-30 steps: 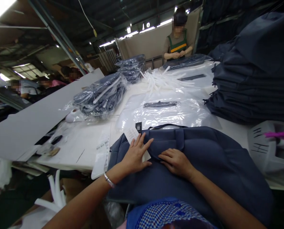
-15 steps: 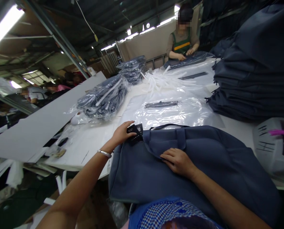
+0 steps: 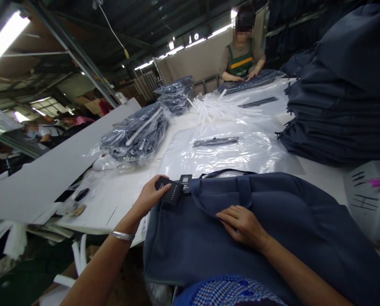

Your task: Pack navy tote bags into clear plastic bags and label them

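A large dark blue bag (image 3: 190, 246) lies on the table in front of me, its handle strap (image 3: 245, 191) resting across the upper side. My left hand (image 3: 153, 192) pinches a black hang tag (image 3: 172, 193) with white lettering at the bag's upper left corner. A second black tag (image 3: 186, 182) with a pale printed label sits just right of it, apart from my fingers. My right hand (image 3: 241, 225) lies on the bag with its fingers closed over the lower edge of the handle; the fingertips are partly hidden.
Clear plastic bags (image 3: 215, 157) lie flat beyond the bag. Plastic-wrapped bags (image 3: 138, 131) are piled to the left, white strips (image 3: 215, 108) behind. A tall stack of dark bags (image 3: 333, 102) and a translucent bin (image 3: 365, 204) stand right. Across the table, a co-worker (image 3: 242, 59) handles a wrapped bag.
My left hand has drawn the black tag left and slightly toward me, separating it from the second tag. My right hand stays at the handle. The co-worker's hands have shifted slightly.
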### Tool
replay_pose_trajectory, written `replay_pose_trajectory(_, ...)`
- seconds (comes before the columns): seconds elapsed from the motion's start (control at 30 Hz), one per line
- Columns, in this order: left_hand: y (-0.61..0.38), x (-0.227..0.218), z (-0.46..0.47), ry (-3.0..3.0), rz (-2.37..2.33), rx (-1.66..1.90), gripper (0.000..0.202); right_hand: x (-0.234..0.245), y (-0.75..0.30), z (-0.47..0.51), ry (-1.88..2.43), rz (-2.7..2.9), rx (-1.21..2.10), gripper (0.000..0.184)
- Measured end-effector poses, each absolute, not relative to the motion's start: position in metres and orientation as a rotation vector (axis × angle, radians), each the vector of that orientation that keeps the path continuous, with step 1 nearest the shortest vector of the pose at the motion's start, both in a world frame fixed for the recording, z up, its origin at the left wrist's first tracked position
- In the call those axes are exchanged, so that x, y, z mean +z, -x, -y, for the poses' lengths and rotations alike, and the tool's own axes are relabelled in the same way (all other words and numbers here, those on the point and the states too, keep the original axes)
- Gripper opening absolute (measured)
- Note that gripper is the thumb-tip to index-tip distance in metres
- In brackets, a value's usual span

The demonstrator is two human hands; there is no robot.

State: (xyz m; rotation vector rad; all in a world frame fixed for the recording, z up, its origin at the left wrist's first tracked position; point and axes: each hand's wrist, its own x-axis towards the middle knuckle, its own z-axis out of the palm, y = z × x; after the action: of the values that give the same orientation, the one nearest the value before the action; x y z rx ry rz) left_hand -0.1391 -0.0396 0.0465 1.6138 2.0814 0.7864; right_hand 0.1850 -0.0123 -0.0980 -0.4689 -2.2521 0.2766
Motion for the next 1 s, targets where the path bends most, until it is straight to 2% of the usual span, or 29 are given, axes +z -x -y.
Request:
replay_pose_trajectory(0.1, 0.142, 0.051, 0.039, -1.407, -1.839, 0.788, 0.058, -0.101, -0.186, 0.013, 0.481, 2.191, 0.284, 0.024)
replay_pose_trajectory(0.17, 0.146, 0.052, 0.026, -1.503, -1.776, 0.667, 0.062, -0.104, -0.186, 0.012, 0.492, 2.194, 0.292, 0.023)
replay_pose_trajectory(0.33, 0.144, 0.051, -0.030, -1.983, -1.562, 0.194, 0.043, -0.107, -0.187, 0.011, 0.489, 2.250, 0.286, 0.022)
replay_pose_trajectory(0.43, 0.134, 0.049, -0.052, -2.045, -1.567, 0.095, 0.038, -0.107, -0.186, 0.011, 0.506, 2.247, 0.289, 0.022)
replay_pose_trajectory(0.53, 0.130, 0.049, -0.050, -2.052, -1.665, 0.210, 0.040, -0.106, -0.186, 0.011, 0.509, 2.236, 0.293, 0.022)
replay_pose_trajectory(0.67, 0.138, 0.051, -0.007, -1.819, -1.991, 0.641, 0.066, -0.106, -0.188, 0.012, 0.494, 2.185, 0.295, 0.023)
replay_pose_trajectory(0.8, 0.137, 0.041, 0.067, -1.278, -2.027, 0.961, 0.051, -0.099, -0.191, 0.016, 0.482, 2.154, 0.284, 0.025)
replay_pose_trajectory(0.9, 0.118, 0.022, 0.118, -1.030, -1.986, 0.957, 0.044, -0.084, -0.192, 0.021, 0.472, 2.199, 0.299, 0.025)
replay_pose_trajectory(1.0, 0.089, -0.003, 0.149, -0.855, -1.869, 0.940, 0.047, -0.062, -0.192, 0.033, 0.491, 2.232, 0.312, 0.027)
